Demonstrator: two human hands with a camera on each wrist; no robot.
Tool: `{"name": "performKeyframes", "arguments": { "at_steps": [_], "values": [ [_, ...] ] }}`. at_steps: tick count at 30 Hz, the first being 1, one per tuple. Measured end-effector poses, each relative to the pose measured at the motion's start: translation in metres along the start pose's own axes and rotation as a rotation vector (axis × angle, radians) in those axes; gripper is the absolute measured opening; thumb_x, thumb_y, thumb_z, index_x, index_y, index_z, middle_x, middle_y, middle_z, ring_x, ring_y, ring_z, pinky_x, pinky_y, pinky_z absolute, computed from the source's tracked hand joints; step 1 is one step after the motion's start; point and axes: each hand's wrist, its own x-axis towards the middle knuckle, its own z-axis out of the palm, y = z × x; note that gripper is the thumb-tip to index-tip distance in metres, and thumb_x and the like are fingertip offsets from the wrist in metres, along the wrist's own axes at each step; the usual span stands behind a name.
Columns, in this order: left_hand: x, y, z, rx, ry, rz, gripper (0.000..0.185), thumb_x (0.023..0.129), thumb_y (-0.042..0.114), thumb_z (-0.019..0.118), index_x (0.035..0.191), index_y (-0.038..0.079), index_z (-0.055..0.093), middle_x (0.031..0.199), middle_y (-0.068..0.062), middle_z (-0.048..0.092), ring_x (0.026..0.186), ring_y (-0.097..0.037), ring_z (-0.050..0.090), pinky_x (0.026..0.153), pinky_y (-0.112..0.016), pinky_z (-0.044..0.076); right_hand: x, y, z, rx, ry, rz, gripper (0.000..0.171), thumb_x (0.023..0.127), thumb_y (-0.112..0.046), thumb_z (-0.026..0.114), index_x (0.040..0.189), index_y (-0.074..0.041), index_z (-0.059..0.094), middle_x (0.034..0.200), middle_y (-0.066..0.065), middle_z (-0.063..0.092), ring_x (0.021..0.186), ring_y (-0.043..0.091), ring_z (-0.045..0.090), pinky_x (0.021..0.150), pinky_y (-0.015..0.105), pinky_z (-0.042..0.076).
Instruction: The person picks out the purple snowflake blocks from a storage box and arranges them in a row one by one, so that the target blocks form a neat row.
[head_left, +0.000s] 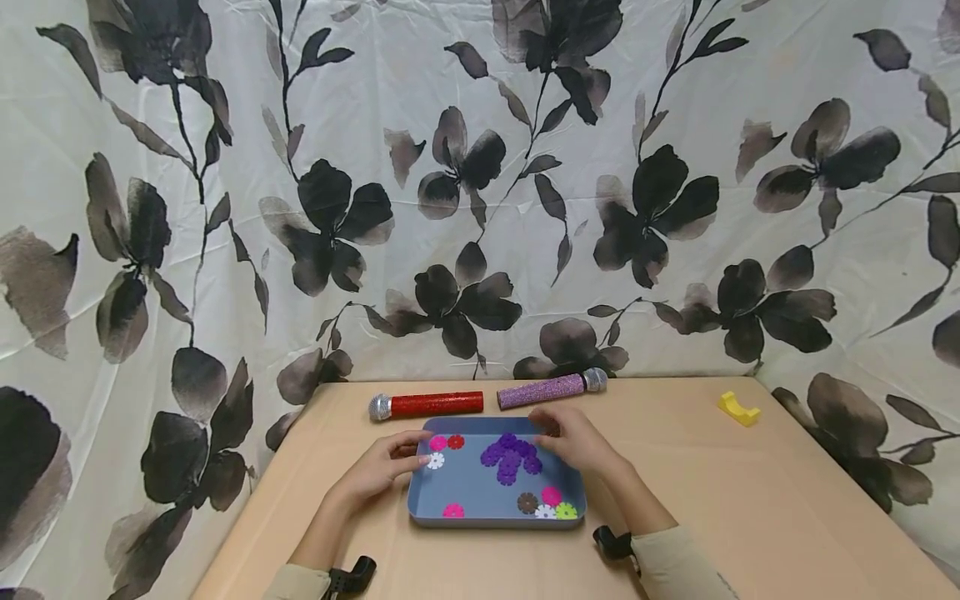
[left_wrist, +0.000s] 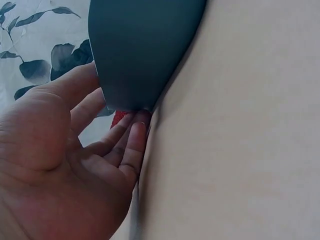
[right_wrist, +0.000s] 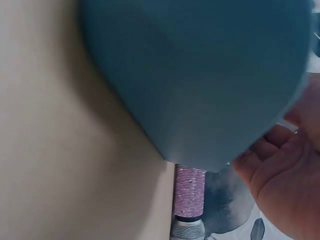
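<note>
A blue-grey tray (head_left: 495, 523) lies on the tan table near me and holds several small flower-shaped discs, with a purple cluster (head_left: 510, 457) in its middle. My left hand (head_left: 390, 465) touches the tray's far left corner. In the left wrist view the left hand (left_wrist: 75, 150) lies with nearly straight fingers (left_wrist: 135, 135) against the tray's outer wall (left_wrist: 145, 50). My right hand (head_left: 577, 442) sits on the far right corner, fingers curled over the rim. In the right wrist view the tray (right_wrist: 200, 75) hides most of the right hand's (right_wrist: 285, 170) fingers.
Behind the tray lie a red glitter microphone (head_left: 435, 404) and a purple glitter microphone (head_left: 551, 389), end to end. A small yellow piece (head_left: 738, 407) rests at the table's far right. A floral curtain encloses the table on three sides.
</note>
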Motion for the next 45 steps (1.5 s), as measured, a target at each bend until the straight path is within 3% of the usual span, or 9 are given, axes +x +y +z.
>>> {"name": "performKeyframes", "arguments": {
  "at_steps": [4, 8, 11, 17, 22, 29, 37, 45],
  "values": [
    [0.001, 0.001, 0.001, 0.005, 0.011, -0.005, 0.054, 0.098, 0.028, 0.074, 0.146, 0.009, 0.059, 0.146, -0.014, 0.062, 0.133, -0.032, 0.058, 0.109, -0.031, 0.045, 0.002, 0.002, 0.005, -0.022, -0.089, -0.035, 0.023, 0.090, -0.002, 0.079, 0.112, 0.000, 0.071, 0.104, 0.016, 0.073, 0.086, 0.016, 0.064, 0.076, 0.028, 0.056],
    [0.002, 0.001, 0.002, 0.004, 0.018, -0.009, 0.055, 0.098, 0.028, 0.074, 0.146, 0.008, 0.058, 0.145, -0.015, 0.062, 0.132, -0.031, 0.059, 0.103, -0.020, 0.046, 0.004, 0.004, 0.008, -0.063, -0.169, -0.015, 0.022, 0.089, -0.005, 0.081, 0.110, -0.002, 0.072, 0.099, 0.010, 0.073, 0.085, 0.014, 0.063, 0.073, 0.027, 0.056],
    [0.002, 0.001, 0.003, 0.010, 0.023, -0.009, 0.055, 0.099, 0.028, 0.074, 0.146, 0.007, 0.058, 0.144, -0.016, 0.062, 0.130, -0.030, 0.060, 0.101, -0.019, 0.048, 0.004, 0.006, 0.011, -0.128, -0.207, -0.004, 0.022, 0.090, -0.011, 0.082, 0.109, -0.006, 0.073, 0.099, 0.004, 0.072, 0.085, 0.013, 0.062, 0.075, 0.029, 0.057],
    [0.003, 0.003, 0.008, 0.002, 0.037, -0.024, 0.051, 0.100, 0.024, 0.072, 0.146, 0.007, 0.057, 0.146, -0.016, 0.061, 0.132, -0.031, 0.059, 0.114, -0.047, 0.047, 0.003, 0.007, 0.014, -0.259, -0.213, -0.057, 0.020, 0.088, -0.016, 0.084, 0.103, -0.008, 0.073, 0.093, 0.000, 0.070, 0.082, 0.012, 0.058, 0.076, 0.035, 0.054],
    [0.005, 0.005, 0.010, 0.002, 0.046, -0.025, 0.051, 0.100, 0.024, 0.072, 0.146, 0.007, 0.058, 0.146, -0.016, 0.061, 0.133, -0.032, 0.059, 0.116, -0.052, 0.044, 0.003, 0.008, 0.016, -0.297, -0.203, -0.052, 0.015, 0.088, -0.013, 0.084, 0.095, -0.012, 0.071, 0.087, -0.003, 0.065, 0.080, 0.011, 0.053, 0.073, 0.033, 0.050],
    [0.006, 0.007, 0.012, 0.023, 0.054, -0.024, 0.052, 0.099, 0.027, 0.073, 0.146, 0.009, 0.058, 0.146, -0.015, 0.061, 0.132, -0.031, 0.060, 0.116, -0.053, 0.044, 0.004, 0.013, 0.013, -0.277, -0.205, -0.072, 0.017, 0.086, -0.010, 0.085, 0.090, -0.013, 0.069, 0.086, -0.004, 0.058, 0.078, 0.010, 0.049, 0.069, 0.027, 0.045],
    [0.010, 0.008, 0.014, 0.023, 0.061, -0.027, 0.053, 0.099, 0.028, 0.073, 0.146, 0.008, 0.058, 0.145, -0.015, 0.062, 0.131, -0.031, 0.060, 0.116, -0.053, 0.044, 0.009, 0.021, 0.002, -0.109, -0.217, -0.112, 0.010, 0.087, -0.004, 0.083, 0.095, -0.003, 0.077, 0.091, 0.002, 0.066, 0.079, 0.011, 0.057, 0.068, 0.023, 0.050],
    [0.013, 0.009, 0.017, 0.033, 0.063, -0.023, 0.053, 0.099, 0.028, 0.073, 0.146, 0.008, 0.058, 0.145, -0.016, 0.062, 0.130, -0.030, 0.060, 0.115, -0.052, 0.045, 0.011, 0.036, -0.019, 0.019, -0.128, -0.097, 0.013, 0.090, -0.006, 0.081, 0.103, -0.004, 0.080, 0.099, 0.001, 0.074, 0.089, 0.014, 0.062, 0.076, 0.024, 0.054]
  ]
}}
